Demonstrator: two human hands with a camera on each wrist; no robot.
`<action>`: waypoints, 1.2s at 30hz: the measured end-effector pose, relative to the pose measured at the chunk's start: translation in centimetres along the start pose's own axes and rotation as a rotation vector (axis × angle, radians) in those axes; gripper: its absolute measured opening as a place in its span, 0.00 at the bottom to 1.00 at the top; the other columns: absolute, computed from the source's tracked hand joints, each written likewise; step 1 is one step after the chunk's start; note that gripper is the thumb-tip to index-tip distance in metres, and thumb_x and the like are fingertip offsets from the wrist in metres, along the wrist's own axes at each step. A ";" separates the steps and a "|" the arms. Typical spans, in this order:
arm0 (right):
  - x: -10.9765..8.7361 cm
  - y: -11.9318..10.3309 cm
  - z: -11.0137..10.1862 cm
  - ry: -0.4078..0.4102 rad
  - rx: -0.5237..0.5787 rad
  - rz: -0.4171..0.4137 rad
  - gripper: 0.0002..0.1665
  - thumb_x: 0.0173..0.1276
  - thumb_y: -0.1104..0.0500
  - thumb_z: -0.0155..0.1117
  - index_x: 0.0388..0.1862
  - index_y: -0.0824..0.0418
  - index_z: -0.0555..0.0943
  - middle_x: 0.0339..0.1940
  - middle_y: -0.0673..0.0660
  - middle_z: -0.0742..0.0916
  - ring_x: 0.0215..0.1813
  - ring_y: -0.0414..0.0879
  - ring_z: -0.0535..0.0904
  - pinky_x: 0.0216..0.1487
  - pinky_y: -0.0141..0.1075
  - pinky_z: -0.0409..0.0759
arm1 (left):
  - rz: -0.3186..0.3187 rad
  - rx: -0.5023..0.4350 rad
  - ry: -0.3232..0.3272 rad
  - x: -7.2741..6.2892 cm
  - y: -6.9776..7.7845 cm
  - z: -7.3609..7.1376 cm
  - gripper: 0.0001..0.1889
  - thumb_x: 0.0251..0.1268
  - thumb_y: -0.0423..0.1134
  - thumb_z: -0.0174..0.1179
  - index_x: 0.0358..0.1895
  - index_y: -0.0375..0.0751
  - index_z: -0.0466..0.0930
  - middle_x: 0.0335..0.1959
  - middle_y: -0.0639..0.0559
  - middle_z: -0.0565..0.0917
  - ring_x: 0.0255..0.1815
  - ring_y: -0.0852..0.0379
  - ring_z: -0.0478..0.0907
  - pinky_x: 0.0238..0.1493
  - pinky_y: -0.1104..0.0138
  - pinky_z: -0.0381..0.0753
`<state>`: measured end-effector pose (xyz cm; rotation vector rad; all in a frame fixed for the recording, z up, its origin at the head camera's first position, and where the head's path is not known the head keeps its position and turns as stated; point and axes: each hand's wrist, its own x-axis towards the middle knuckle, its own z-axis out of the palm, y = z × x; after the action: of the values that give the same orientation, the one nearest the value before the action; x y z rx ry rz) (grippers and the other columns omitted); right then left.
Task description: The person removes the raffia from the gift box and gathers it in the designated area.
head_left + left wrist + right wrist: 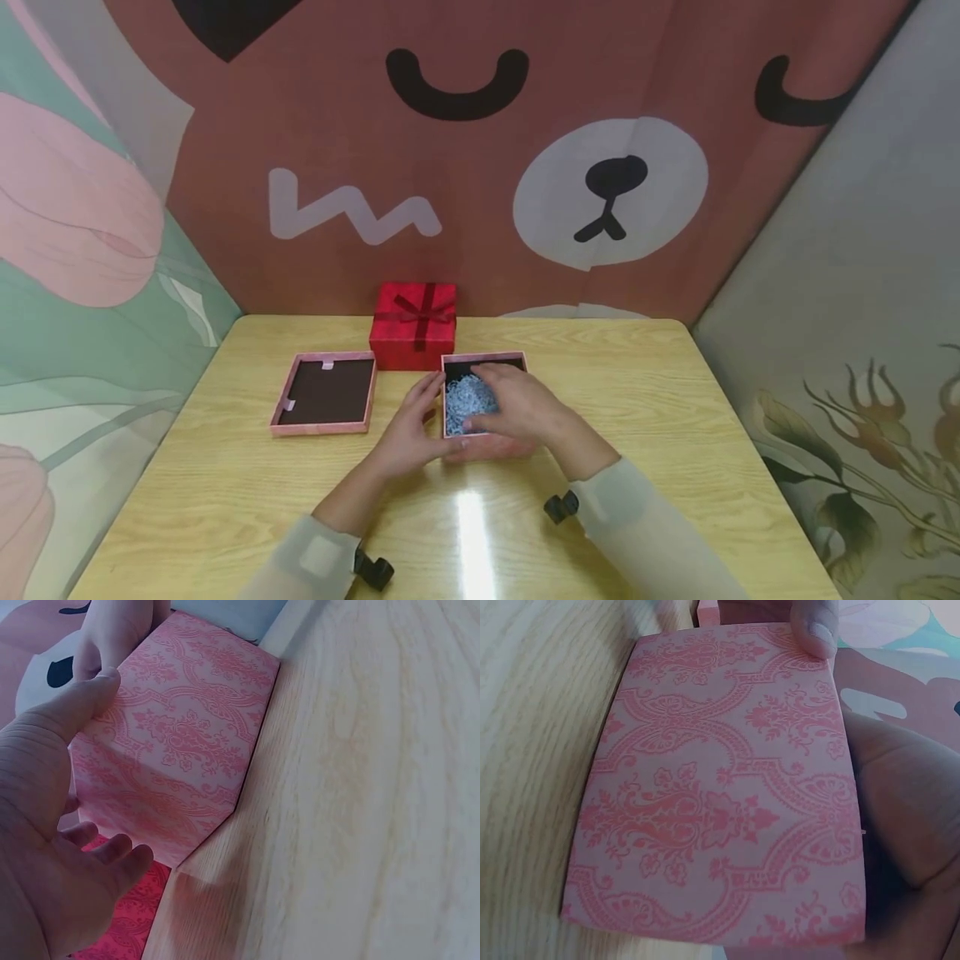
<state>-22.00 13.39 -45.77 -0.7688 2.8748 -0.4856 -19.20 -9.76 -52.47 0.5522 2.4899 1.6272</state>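
An open pink patterned box (491, 448) stands on the table, with blue shredded paper (467, 402) inside against its dark lining. My left hand (408, 429) holds the box at its near left corner. The left thumb lies on the near wall at the rim, and the other fingers lie along the left side. Over the box's right side, my right hand (521, 402) reaches in, thumb and fingers spread on the shredded paper. In the right wrist view the box's patterned wall (720, 795) hides most of that hand's fingers.
A pink box lid (330, 392) lies with its dark inside up on the left, showing two small pale tabs. Behind stands a closed red gift box (412, 329) with a dark red ribbon bow. A bear-print curtain (465, 167) hangs at the table's back edge.
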 end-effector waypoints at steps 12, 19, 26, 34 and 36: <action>2.3 -1.2 0.4 -0.153 -0.099 0.066 0.67 0.54 0.24 0.74 0.78 0.66 0.67 0.73 0.64 0.76 0.71 0.59 0.75 0.71 0.53 0.75 | 0.009 0.027 0.013 0.1 -0.2 0.0 0.60 0.52 0.48 0.82 0.85 0.48 0.51 0.84 0.49 0.52 0.81 0.48 0.57 0.74 0.50 0.69; 3.4 -1.0 1.1 -0.280 -0.031 0.115 0.72 0.52 0.23 0.74 0.82 0.64 0.60 0.74 0.65 0.73 0.69 0.58 0.75 0.69 0.54 0.76 | 0.024 0.018 0.014 0.1 -0.6 0.1 0.59 0.53 0.47 0.82 0.85 0.47 0.52 0.83 0.53 0.53 0.80 0.49 0.59 0.74 0.50 0.69; 3.9 0.0 2.0 -0.320 0.049 0.124 0.77 0.45 0.21 0.76 0.85 0.56 0.54 0.81 0.61 0.67 0.78 0.60 0.65 0.75 0.58 0.67 | 0.013 0.021 0.019 0.2 -0.4 0.2 0.60 0.51 0.49 0.82 0.85 0.46 0.52 0.82 0.54 0.53 0.79 0.50 0.59 0.74 0.50 0.69; 4.4 0.4 2.7 -0.285 0.124 -0.035 0.67 0.51 0.28 0.79 0.83 0.52 0.61 0.76 0.54 0.76 0.72 0.50 0.72 0.78 0.50 0.64 | 0.015 0.028 0.023 0.3 -0.3 0.2 0.61 0.51 0.51 0.82 0.85 0.45 0.52 0.82 0.54 0.54 0.80 0.50 0.59 0.74 0.51 0.69; 4.5 0.4 2.7 -0.291 0.134 -0.062 0.63 0.52 0.30 0.80 0.82 0.51 0.64 0.72 0.52 0.79 0.69 0.49 0.75 0.76 0.49 0.66 | 0.013 0.031 0.025 0.3 -0.2 0.2 0.61 0.50 0.51 0.83 0.85 0.45 0.52 0.82 0.54 0.54 0.80 0.49 0.59 0.74 0.51 0.69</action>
<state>-25.49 10.70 -48.62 -0.8322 2.5302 -0.5195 -19.45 -9.56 -52.75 0.5557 2.5383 1.6128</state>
